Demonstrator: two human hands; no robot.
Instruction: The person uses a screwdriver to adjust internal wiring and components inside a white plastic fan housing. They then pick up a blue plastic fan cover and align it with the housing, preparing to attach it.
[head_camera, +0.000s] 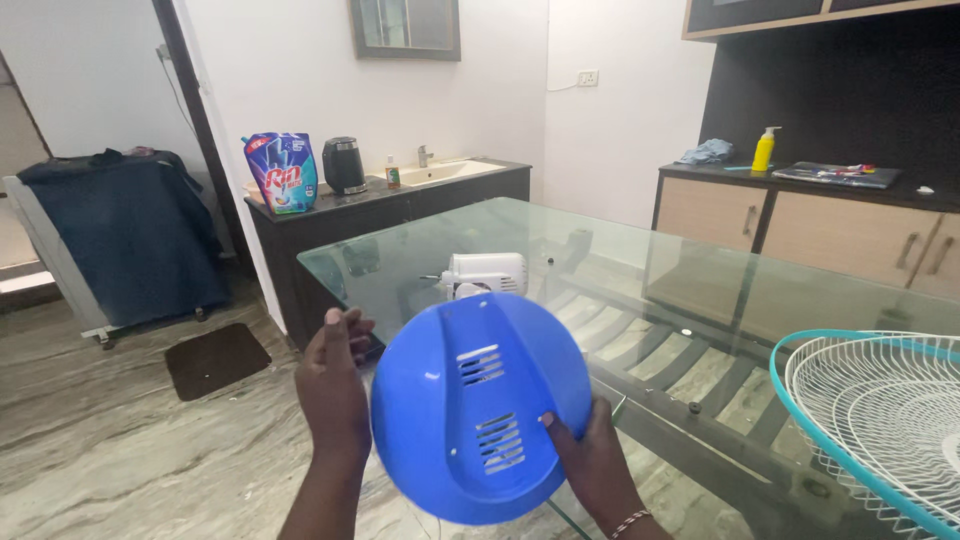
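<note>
I hold a round blue plastic cover (470, 410) with two groups of vent slots in front of me, below the near corner of the glass table (650, 270). My left hand (335, 385) grips its left rim, fingers curled behind it. My right hand (590, 455) holds the lower right rim, thumb on the front face. Just beyond the cover, a white fan motor unit (485, 273) lies on the glass near the table's corner.
A white wire fan guard with a teal rim (880, 420) lies at the right on the table. Behind are a dark counter (400, 205) with a detergent pouch (283, 172), kettle (344, 165) and sink, and a side cabinet (800, 220) with a yellow bottle (764, 150). A covered frame (120, 235) stands at left.
</note>
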